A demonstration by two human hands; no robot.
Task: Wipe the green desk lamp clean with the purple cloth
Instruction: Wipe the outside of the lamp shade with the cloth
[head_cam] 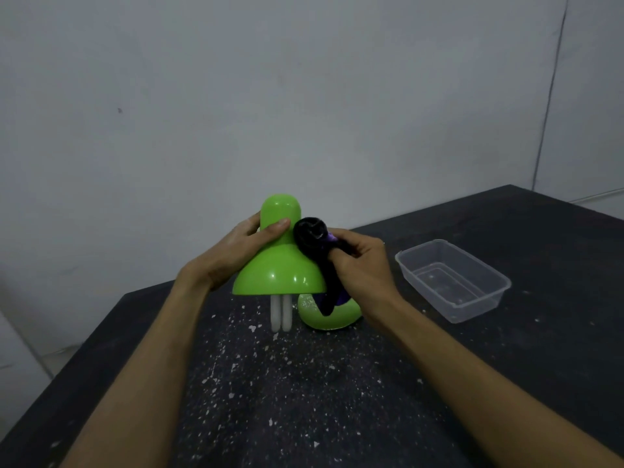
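Both forearms bare, no sleeves; left hand (236,255) & right hand (363,265) ungloved, short nails.

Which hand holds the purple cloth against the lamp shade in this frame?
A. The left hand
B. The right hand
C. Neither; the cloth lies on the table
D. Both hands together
B: the right hand grips the purple cloth and presses it on the right side of the green lamp shade, while the left hand steadies the shade bare.
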